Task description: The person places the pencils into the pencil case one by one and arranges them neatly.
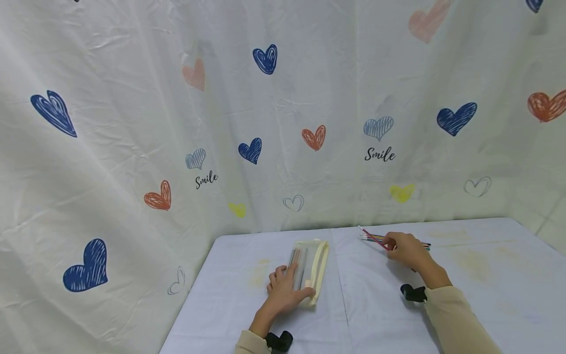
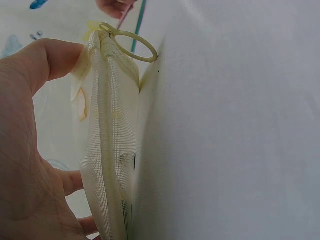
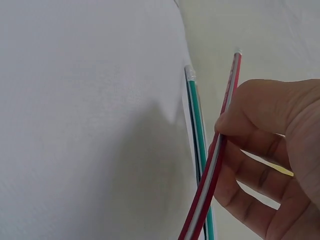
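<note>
A pale yellow, see-through mesh zip pouch (image 1: 320, 263) lies on the table with long thin items dimly visible inside. My left hand (image 1: 284, 293) rests on it, fingers spread over the upper face and thumb by the zipper edge. A zipper pull ring (image 2: 137, 44) sticks out at the pouch's end in the left wrist view. To the right, my right hand (image 1: 408, 250) pinches a red-and-white striped pencil (image 3: 205, 195) between thumb and fingers, its white tip pointing up and away. Under that hand lie several other pencils (image 1: 426, 245), among them a green one (image 3: 198, 117).
A white cloth covers the table (image 1: 371, 319). Behind it hangs a white curtain (image 1: 283, 103) printed with hearts and the word Smile. Black wrist devices (image 1: 413, 293) sit at both sleeve cuffs.
</note>
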A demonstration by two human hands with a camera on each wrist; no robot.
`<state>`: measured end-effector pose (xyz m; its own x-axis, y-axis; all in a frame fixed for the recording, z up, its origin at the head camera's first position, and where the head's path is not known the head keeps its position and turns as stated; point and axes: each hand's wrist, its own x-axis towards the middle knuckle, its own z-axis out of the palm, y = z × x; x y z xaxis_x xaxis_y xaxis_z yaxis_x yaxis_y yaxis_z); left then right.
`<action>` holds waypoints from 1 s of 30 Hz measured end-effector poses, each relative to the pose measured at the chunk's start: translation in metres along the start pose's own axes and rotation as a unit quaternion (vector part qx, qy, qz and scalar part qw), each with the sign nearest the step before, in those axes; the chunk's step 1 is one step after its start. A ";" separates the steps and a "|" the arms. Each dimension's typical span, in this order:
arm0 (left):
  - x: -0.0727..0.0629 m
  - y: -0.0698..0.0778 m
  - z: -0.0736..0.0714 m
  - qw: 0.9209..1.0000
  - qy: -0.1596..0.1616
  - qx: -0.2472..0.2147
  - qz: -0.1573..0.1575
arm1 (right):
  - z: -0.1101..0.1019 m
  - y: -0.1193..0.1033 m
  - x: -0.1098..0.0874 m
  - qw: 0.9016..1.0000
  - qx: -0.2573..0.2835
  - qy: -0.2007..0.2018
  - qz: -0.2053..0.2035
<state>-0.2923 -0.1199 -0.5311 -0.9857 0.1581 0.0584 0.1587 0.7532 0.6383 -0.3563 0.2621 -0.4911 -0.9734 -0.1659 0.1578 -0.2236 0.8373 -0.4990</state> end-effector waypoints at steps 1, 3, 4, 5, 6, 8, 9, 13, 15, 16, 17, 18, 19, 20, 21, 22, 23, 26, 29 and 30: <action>0.000 0.000 0.000 1.000 0.000 -0.001 0.002 | 0.000 -0.001 0.000 1.000 0.007 -0.002 0.002; 0.000 -0.001 0.000 1.000 0.001 -0.004 0.004 | -0.001 -0.003 0.000 1.000 0.023 -0.005 0.006; 0.000 0.000 0.000 1.000 -0.001 -0.003 0.003 | -0.001 -0.004 0.000 0.999 0.031 -0.007 0.010; 0.000 0.000 -0.001 1.000 -0.001 -0.005 0.004 | -0.002 -0.005 0.000 0.999 0.040 -0.008 0.013; 0.000 0.000 -0.001 1.000 -0.001 -0.006 0.005 | -0.002 -0.005 0.000 0.999 0.047 -0.010 0.014; 0.000 0.000 -0.002 1.000 -0.002 -0.004 0.005 | -0.002 -0.007 0.000 0.998 0.063 -0.012 0.020; 0.000 0.000 -0.002 1.000 -0.003 -0.002 0.005 | -0.002 -0.007 0.001 0.997 0.071 -0.013 0.026; 0.000 0.001 -0.002 1.000 -0.004 0.001 0.006 | -0.001 -0.009 0.002 0.994 0.105 -0.015 0.038; 0.000 0.001 -0.002 1.000 -0.004 0.001 0.006 | 0.000 -0.011 0.003 0.991 0.126 -0.018 0.046; 0.000 0.001 -0.002 1.000 -0.004 0.002 0.006 | 0.000 -0.013 0.003 0.989 0.136 -0.020 0.047; 0.000 0.001 -0.002 1.000 -0.004 0.002 0.005 | 0.000 -0.014 0.003 0.988 0.147 -0.022 0.050; 0.000 0.001 -0.002 1.000 -0.004 0.002 0.005 | 0.000 -0.015 0.003 0.986 0.158 -0.023 0.053; 0.000 0.001 -0.002 1.000 -0.004 0.002 0.005 | 0.000 -0.016 0.003 0.984 0.168 -0.025 0.055; -0.001 0.001 -0.002 1.000 -0.003 0.003 0.005 | 0.000 -0.017 0.003 0.982 0.179 -0.026 0.057; -0.001 0.001 -0.002 1.000 -0.003 0.003 0.005 | -0.001 -0.018 0.002 0.980 0.189 -0.028 0.056; -0.001 0.001 -0.002 1.000 -0.003 0.002 0.004 | -0.001 -0.019 0.002 0.978 0.200 -0.030 0.052; -0.001 0.001 -0.002 1.000 -0.003 0.002 0.004 | -0.001 -0.019 0.002 0.976 0.211 -0.031 0.051; -0.001 0.000 -0.002 1.000 -0.003 0.000 0.003 | -0.001 -0.019 0.002 0.968 0.245 -0.036 0.047; 0.000 0.000 -0.001 1.000 -0.002 -0.001 0.000 | -0.001 -0.020 0.001 0.961 0.269 -0.041 0.048; 0.000 0.000 -0.001 1.000 -0.002 0.000 0.000 | -0.001 -0.020 0.002 0.959 0.276 -0.043 0.050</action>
<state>-0.2922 -0.1207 -0.5299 -0.9855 0.1607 0.0550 0.1585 0.7531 0.6385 -0.3534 0.2458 -0.4804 -0.9864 -0.1620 0.0263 -0.0979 0.4521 -0.8866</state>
